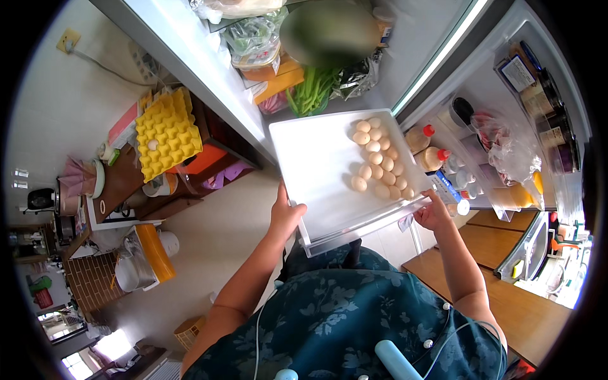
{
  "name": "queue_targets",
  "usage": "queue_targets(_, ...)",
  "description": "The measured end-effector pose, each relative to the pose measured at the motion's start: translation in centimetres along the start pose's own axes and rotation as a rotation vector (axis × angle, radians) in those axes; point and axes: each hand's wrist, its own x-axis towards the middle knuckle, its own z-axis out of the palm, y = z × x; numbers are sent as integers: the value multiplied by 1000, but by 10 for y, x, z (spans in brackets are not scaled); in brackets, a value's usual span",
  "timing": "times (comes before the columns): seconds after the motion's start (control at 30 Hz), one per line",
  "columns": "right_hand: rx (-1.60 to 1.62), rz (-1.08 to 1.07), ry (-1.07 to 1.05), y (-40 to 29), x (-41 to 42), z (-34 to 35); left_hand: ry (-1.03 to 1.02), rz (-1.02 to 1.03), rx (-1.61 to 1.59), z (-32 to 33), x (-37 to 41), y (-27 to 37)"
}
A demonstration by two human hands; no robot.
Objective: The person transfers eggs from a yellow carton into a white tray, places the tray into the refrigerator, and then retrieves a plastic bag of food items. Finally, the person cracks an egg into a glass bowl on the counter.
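Between my hands is a white plastic refrigerator drawer (318,175), tilted in the view, with a clear front edge towards my body. Several light-brown eggs (375,158) lie loose along its right side, while the left part of its floor is bare. My left hand (286,214) grips the drawer's left side near the front corner, thumb over the rim. At the right front corner, my right hand (433,211) holds the edge, its fingers partly hidden. Beyond the drawer stands the open refrigerator compartment (413,28).
Green vegetables (312,90) and a lidded food container (256,61) sit inside the refrigerator. Red-capped bottles (432,158) and jars (553,135) fill the open door at right. A yellow egg tray (168,130) with one egg rests on the brown cabinet (118,187) at left.
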Motion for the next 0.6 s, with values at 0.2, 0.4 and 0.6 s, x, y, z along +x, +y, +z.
queue_targets(0.2, -49, -74, -15, 4, 4, 22, -62, -148, -142, -16, 38, -36)
queue_targets(0.4, -65, -129, 47, 0, 19, 56, -139, -236, -231, -25, 88, -68)
queue_targets(0.6, -65, -108, 143, -26, 38, 98, -136, -252, -299, -31, 130, -82)
